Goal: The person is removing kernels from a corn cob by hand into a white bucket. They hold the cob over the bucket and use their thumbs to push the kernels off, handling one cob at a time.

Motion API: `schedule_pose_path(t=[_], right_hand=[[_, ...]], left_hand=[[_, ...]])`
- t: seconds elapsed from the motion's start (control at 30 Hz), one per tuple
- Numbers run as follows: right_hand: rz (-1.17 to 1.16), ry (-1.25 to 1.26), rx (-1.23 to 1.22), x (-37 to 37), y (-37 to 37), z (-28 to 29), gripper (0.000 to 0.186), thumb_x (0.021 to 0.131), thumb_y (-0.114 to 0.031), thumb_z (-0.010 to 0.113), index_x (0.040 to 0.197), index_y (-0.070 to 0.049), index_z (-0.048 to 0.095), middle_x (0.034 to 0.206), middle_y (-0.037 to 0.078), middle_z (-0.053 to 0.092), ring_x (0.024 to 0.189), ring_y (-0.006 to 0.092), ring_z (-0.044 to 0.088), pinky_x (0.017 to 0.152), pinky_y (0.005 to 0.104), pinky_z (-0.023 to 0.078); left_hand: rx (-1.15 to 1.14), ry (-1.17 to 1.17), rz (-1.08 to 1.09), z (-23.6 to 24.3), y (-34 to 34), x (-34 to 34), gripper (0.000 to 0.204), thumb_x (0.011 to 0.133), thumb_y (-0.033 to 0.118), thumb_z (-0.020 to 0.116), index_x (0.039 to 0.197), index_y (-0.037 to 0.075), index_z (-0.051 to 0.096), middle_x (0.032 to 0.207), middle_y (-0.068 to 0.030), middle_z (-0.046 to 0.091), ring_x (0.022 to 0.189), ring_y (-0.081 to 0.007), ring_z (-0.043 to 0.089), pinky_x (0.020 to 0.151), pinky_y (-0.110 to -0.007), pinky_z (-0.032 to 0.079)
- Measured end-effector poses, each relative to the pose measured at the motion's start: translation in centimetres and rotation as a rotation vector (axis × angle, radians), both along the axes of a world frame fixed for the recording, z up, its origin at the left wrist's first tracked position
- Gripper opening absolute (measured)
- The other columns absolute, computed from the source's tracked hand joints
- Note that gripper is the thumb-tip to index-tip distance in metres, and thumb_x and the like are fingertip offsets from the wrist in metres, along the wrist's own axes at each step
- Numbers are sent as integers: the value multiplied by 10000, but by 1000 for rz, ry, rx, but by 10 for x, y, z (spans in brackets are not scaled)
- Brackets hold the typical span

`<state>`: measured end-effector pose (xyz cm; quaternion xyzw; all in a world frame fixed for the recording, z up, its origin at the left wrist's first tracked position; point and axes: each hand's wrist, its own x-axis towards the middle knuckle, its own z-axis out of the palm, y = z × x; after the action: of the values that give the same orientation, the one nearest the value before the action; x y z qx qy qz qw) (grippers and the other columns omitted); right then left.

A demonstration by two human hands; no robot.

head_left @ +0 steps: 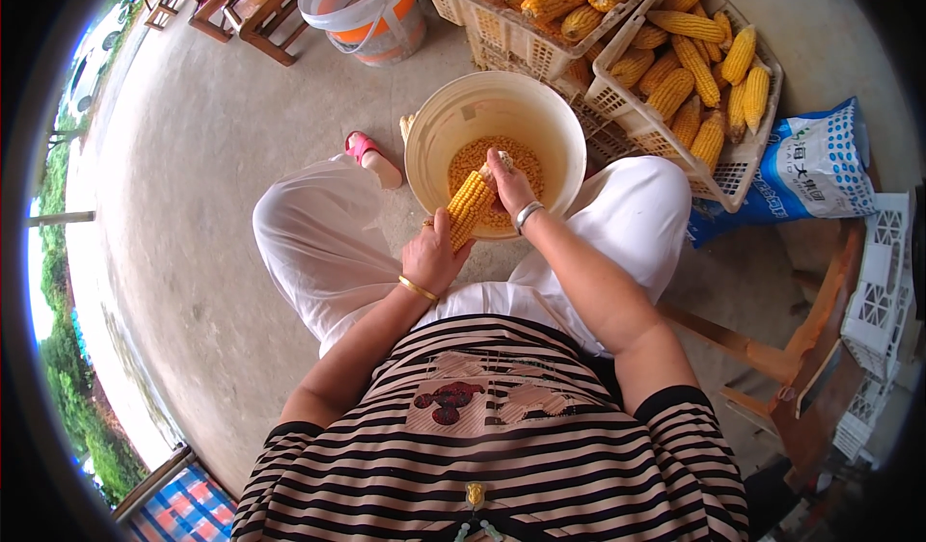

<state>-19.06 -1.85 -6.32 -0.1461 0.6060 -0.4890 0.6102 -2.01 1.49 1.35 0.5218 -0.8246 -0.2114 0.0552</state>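
Note:
An ear of yellow corn point(470, 203) slants over the near rim of a round cream-coloured bucket point(429, 147) between my knees. My left hand point(434, 255) is wrapped round its lower end. At its upper end, where a pale stripped part of the cob shows, my right hand point(512, 189) is closed with the thumb up; a bare cob may lie under these fingers, but I cannot make it out. Loose corn kernels point(521, 158) cover the bottom of the bucket.
Beyond the bucket, plastic crates point(617, 98) hold several ears of corn point(675, 89). A blue and white sack point(810, 171) lies at the right, near a wooden chair point(805, 349). A clear and orange pail point(371, 21) stands far left of the crates, beside wooden chairs point(265, 12).

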Motion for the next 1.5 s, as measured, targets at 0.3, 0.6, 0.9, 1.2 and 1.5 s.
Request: schedule_pose_path(t=[0.3,0.6,0.9,1.2,1.5], right_hand=[[74,170,-194,6,6,8,448,714,-434,703,804,-4,612,779,54,613,705,144,575,628,290,452],[191,213,-299,-4,4,3,407,774,-440,627,751,-34,607,678,20,580,602,124,554,558,286,447],[283,-159,-133,-10,8,30,368,778,-462,622,891,-118,562,747,-36,525,577,45,487,474,198,403],[278,131,-146,-1,5,19,410,800,-502,589,751,-95,584,600,-34,505,458,67,473,403,204,374],[331,-248,-60,-14,4,18,403,786,-476,607,857,-80,588,744,-1,586,599,90,550,521,231,458]], left_hand=[[-34,-88,-48,-1,0,3,584,726,324,666,1151,47,376,951,-188,558,672,-356,596,534,-440,469],[187,187,124,-8,-9,9,581,616,185,739,1100,40,452,874,-192,618,805,-357,605,680,-410,488],[267,284,188,-7,-12,12,543,606,149,749,1066,30,486,882,-185,618,838,-335,611,709,-380,485],[249,214,181,-3,-11,8,551,600,170,752,1063,33,484,886,-189,622,829,-335,613,700,-383,487],[298,356,170,-13,-16,16,525,615,141,735,1063,23,486,862,-181,615,791,-311,620,680,-365,489]])
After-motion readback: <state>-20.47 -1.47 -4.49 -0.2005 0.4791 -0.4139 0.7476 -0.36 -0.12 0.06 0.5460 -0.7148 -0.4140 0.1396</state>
